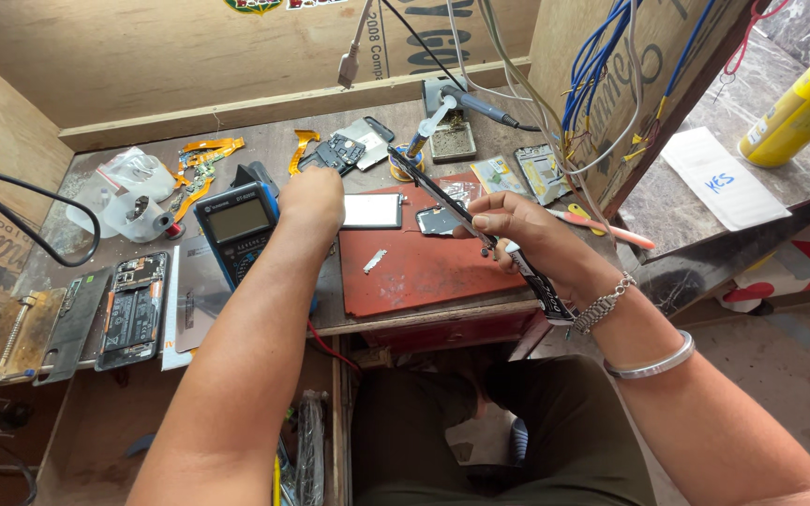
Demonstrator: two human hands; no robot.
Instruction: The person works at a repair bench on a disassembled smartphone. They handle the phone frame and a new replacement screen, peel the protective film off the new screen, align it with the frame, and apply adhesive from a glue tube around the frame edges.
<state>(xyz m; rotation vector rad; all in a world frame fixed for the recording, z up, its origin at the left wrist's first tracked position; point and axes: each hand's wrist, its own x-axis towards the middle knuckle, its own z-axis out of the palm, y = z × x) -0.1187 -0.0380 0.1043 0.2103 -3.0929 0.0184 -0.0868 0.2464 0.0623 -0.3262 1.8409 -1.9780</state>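
Black tube (527, 267) gripped in right hand (517, 230) over red mat (414, 272).

My left hand (311, 201) reaches far out from the near left, forearm straight, its back towards me and the fingers curled under out of sight. My right hand (517, 225) comes in from the near right, wrist bent, fingers pinched closed.
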